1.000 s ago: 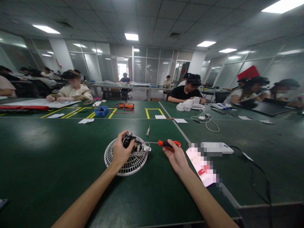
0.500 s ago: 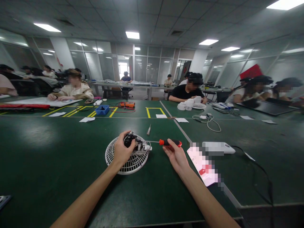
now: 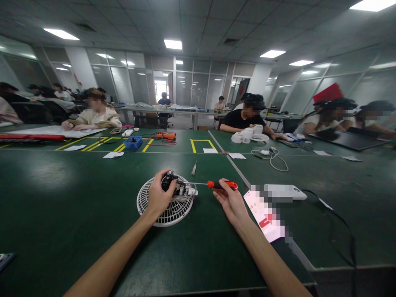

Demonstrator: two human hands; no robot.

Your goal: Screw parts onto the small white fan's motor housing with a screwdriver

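- A workshop, it seems, in an office-style room
- Overhead, a tiled ceiling with flat light panels; at the back, tall glazed partitions
- A long green worktable, with yellow tape markings and a blue bin toward its far edge
- Several people seated along that edge, others at tables behind
- A screwdriver held to a bared mechanism on a round white grille

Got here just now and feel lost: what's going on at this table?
The person's left hand grips a black mechanism on a round white grille. The right hand holds a red-and-black screwdriver, its shaft pointing at the mechanism; whether the tip is seated is too small to tell. A smaller tool lies beyond.
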